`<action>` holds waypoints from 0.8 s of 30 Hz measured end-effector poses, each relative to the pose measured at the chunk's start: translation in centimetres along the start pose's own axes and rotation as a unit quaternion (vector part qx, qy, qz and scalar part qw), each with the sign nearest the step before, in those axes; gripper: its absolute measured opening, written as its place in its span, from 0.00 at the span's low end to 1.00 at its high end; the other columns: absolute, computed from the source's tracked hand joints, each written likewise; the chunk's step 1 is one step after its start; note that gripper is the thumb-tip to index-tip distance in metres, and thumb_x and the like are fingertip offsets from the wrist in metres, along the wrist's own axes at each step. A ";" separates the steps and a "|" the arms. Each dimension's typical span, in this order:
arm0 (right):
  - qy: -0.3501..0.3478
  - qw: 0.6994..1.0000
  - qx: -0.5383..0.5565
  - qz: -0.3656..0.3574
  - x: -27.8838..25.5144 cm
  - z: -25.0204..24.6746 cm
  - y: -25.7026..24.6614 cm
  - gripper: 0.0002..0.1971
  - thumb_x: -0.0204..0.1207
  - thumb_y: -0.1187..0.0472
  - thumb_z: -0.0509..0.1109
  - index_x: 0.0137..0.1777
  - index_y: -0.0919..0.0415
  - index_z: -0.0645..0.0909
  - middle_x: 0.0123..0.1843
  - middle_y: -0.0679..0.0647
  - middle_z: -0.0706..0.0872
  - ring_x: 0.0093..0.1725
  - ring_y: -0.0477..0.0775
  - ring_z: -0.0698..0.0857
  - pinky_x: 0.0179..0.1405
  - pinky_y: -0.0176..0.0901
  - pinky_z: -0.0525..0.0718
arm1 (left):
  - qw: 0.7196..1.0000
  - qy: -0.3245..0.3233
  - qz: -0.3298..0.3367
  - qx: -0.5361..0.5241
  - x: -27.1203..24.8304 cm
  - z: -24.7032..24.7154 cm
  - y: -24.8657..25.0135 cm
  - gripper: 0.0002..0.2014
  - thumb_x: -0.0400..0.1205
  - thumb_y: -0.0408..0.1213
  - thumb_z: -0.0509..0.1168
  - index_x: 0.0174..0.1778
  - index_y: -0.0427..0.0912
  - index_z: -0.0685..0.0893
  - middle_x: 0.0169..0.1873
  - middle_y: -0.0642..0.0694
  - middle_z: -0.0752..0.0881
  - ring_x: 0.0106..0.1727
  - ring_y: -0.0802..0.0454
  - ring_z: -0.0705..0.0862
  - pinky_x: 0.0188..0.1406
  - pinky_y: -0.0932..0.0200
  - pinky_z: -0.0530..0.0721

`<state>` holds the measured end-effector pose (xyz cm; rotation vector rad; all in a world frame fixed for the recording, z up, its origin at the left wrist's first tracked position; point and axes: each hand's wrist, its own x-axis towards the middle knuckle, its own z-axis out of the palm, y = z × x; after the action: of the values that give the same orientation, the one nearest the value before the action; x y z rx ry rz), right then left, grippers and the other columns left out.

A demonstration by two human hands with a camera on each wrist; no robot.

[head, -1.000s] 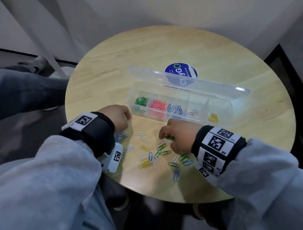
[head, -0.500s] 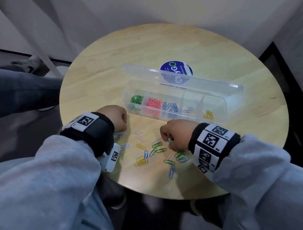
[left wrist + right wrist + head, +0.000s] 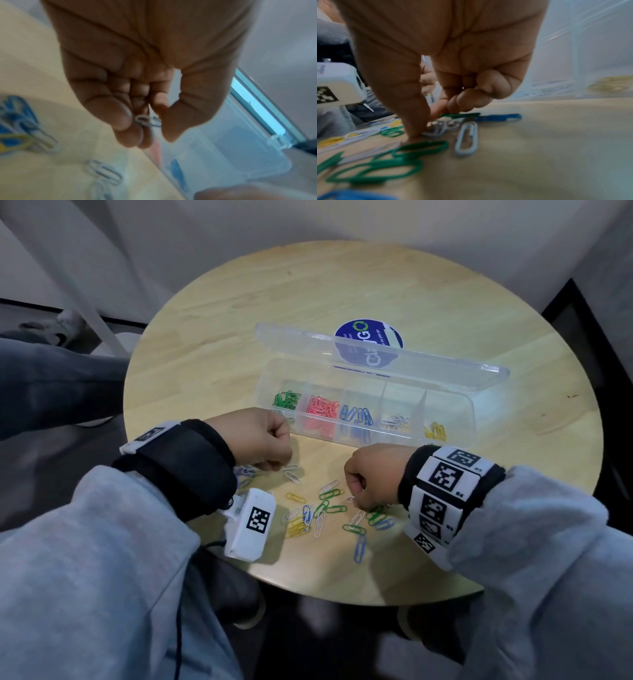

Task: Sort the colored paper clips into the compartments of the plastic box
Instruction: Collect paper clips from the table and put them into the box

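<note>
The clear plastic box (image 3: pixel 460 409) lies open mid-table, its compartments holding green (image 3: pixel 286 400), red (image 3: pixel 322 410), blue (image 3: pixel 356 416), white (image 3: pixel 395 421) and yellow clips (image 3: pixel 435 431). Loose mixed clips (image 3: pixel 322 508) are scattered on the table in front of it. My left hand (image 3: pixel 277 465) hovers by the box's green end, fingers curled, pinching white clips (image 3: pixel 147 121) against the thumb. My right hand (image 3: pixel 354 501) is down on the pile, thumb and forefinger pinching white clips (image 3: pixel 440 127) that lie on the wood. A green clip (image 3: pixel 460 115) lies under its curled fingers.
The round wooden table (image 3: pixel 445 302) has a blue round sticker (image 3: pixel 368 344) behind the box's raised lid (image 3: pixel 376 359). More blue and white clips (image 3: pixel 245 475) lie under my left wrist. A person's leg (image 3: pixel 51 385) is beyond the table's left edge.
My left hand has shifted a little right, closer to the box's green end. My right hand has stayed on the pile, its fingers working at the clips.
</note>
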<state>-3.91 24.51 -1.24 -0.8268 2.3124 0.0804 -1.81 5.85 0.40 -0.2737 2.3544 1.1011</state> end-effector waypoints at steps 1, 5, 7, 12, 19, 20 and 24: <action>-0.004 1.000 0.001 0.000 -0.1 0.0 0.0 0.02 0.75 0.60 0.68 0.42 0.55 0.80 0.33 0.46 0.78 0.35 0.49 0.77 0.31 0.35 0.74 | 0.999 -0.009 0.001 -0.037 -0.1 0.0 0.1 0.12 0.75 0.21 0.64 0.31 0.42 0.74 0.23 0.46 0.84 0.22 0.57 0.82 0.24 0.68 0.80; -0.009 1.000 0.003 0.000 -0.1 -0.2 0.0 0.02 0.75 0.61 0.67 0.41 0.56 0.80 0.33 0.47 0.78 0.37 0.50 0.78 0.33 0.36 0.75 | 0.999 -0.001 -0.010 -0.037 0.1 0.5 0.0 0.14 0.78 0.21 0.57 0.40 0.47 0.79 0.26 0.46 0.84 0.23 0.56 0.82 0.26 0.65 0.82; -0.009 1.000 0.003 -0.001 -0.2 -0.2 -0.2 0.02 0.75 0.62 0.67 0.42 0.56 0.80 0.35 0.48 0.80 0.39 0.50 0.78 0.32 0.36 0.75 | 1.000 0.018 -0.019 0.012 0.2 0.9 0.1 0.15 0.78 0.23 0.56 0.40 0.48 0.81 0.28 0.46 0.82 0.24 0.54 0.78 0.26 0.64 0.77; 0.015 0.997 0.079 0.001 -0.7 -0.4 0.8 0.02 0.72 0.63 0.70 0.41 0.59 0.84 0.33 0.47 0.82 0.36 0.48 0.79 0.39 0.40 0.81 | 0.970 0.046 -0.020 0.239 0.0 1.9 0.1 0.09 0.74 0.39 0.68 0.49 0.49 0.78 0.32 0.56 0.75 0.34 0.52 0.76 0.28 0.63 0.69; 0.038 0.879 0.476 0.015 -2.0 -0.2 3.3 0.11 0.75 0.74 0.66 0.40 0.57 0.80 0.25 0.51 0.79 0.25 0.48 0.80 0.33 0.38 0.86 | 0.954 0.020 -0.005 0.299 0.4 3.2 0.2 0.07 0.73 0.41 0.72 0.36 0.50 0.78 0.32 0.56 0.78 0.41 0.52 0.78 0.33 0.62 0.72; 0.024 0.859 0.511 0.012 -2.2 -0.2 3.4 0.11 0.76 0.75 0.65 0.42 0.58 0.81 0.26 0.53 0.78 0.24 0.47 0.80 0.32 0.36 0.87 | 0.954 0.016 -0.008 0.300 0.4 3.2 0.2 0.06 0.73 0.40 0.71 0.35 0.50 0.79 0.33 0.55 0.79 0.41 0.52 0.78 0.31 0.63 0.71; 0.011 0.775 0.631 0.033 -3.6 0.2 2.8 0.14 0.80 0.76 0.56 0.39 0.65 0.80 0.31 0.60 0.76 0.21 0.45 0.82 0.26 0.33 0.87 | 0.952 0.007 -0.011 0.305 0.2 3.2 0.5 0.04 0.74 0.39 0.71 0.38 0.49 0.81 0.38 0.52 0.83 0.42 0.52 0.79 0.30 0.65 0.71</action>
<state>-3.41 28.76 0.38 -0.0121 1.7811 -1.3067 -1.02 8.55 -1.11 -0.0777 2.5577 0.3176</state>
